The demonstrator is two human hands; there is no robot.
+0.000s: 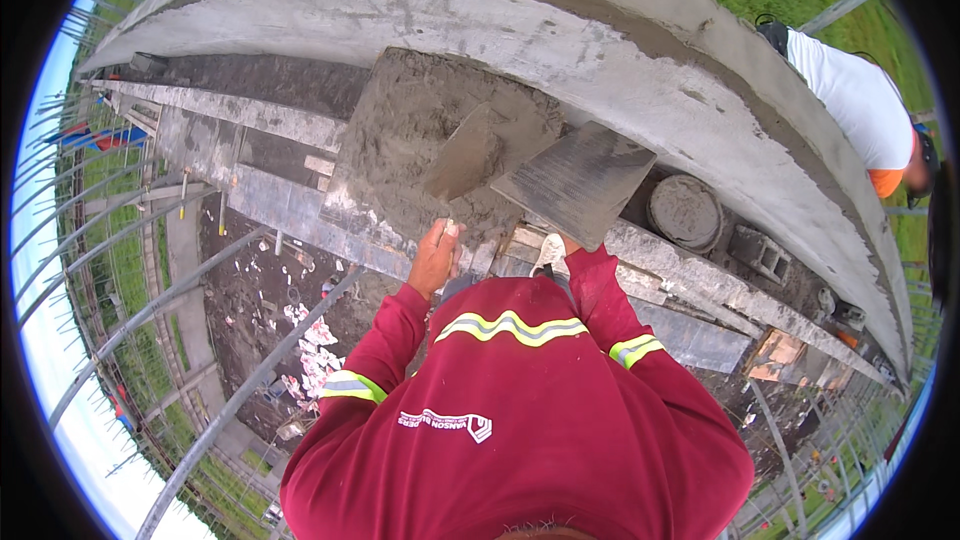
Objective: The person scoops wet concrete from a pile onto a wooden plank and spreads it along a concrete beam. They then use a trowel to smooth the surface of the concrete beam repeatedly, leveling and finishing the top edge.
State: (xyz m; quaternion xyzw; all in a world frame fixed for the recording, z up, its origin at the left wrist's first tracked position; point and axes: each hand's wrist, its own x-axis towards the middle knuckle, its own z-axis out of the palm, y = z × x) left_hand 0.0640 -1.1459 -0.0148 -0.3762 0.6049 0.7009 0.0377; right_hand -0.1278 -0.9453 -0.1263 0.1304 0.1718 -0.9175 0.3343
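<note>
In the left hand (434,258), held apart from the right hand (571,244), the trowel (463,162), likely stiff and light, is gripped by its handle (450,227), the best hold, its blade (470,145) ahead over soft, probably heavy mortar (395,130), while the right's grip is hidden by the hawk (580,180).

The trowel (466,152), its broad blade caked in grey mortar (the tip aimed away), rests on or just above the wet, spread mortar (395,130). To its right, the flat, dark-grey hawk (577,183) sits slantwise, thinly smeared, its near corner lowest in view.
</note>
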